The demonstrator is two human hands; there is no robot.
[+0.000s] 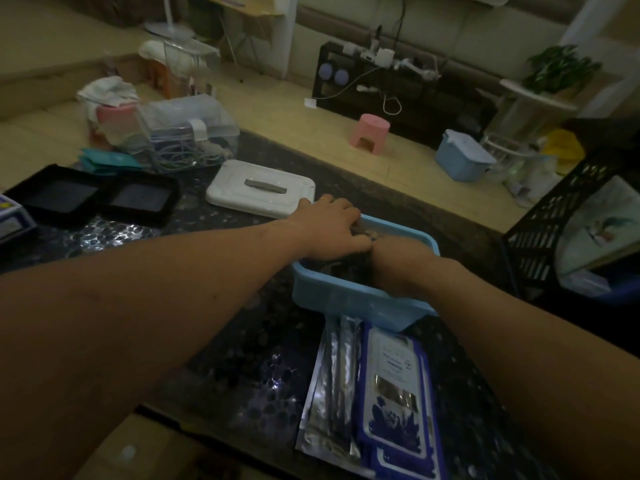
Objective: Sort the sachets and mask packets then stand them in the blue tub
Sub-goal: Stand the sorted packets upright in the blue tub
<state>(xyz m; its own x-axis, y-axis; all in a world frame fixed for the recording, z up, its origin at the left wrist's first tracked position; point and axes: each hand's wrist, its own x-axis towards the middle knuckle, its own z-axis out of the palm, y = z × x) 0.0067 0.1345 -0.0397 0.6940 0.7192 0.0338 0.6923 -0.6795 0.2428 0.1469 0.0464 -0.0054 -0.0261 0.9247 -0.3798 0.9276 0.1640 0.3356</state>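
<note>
The blue tub (360, 299) stands on the dark table, and both my hands reach into it. My left hand (329, 225) lies over the tub's far side, its fingers curled down onto dark sachets (341, 268) inside. My right hand (394, 263) dips into the tub from the right; its fingers are hidden under the left hand. In front of the tub lie flat blue-and-white mask packets (394, 386) and, to their left, silver packets (332, 386).
A white lid with a grey handle (259, 188) lies behind the tub. Two black trays (93, 195) sit at the left, with a clear box of cables (187, 129) behind them. A black crate (554, 216) stands at the right edge.
</note>
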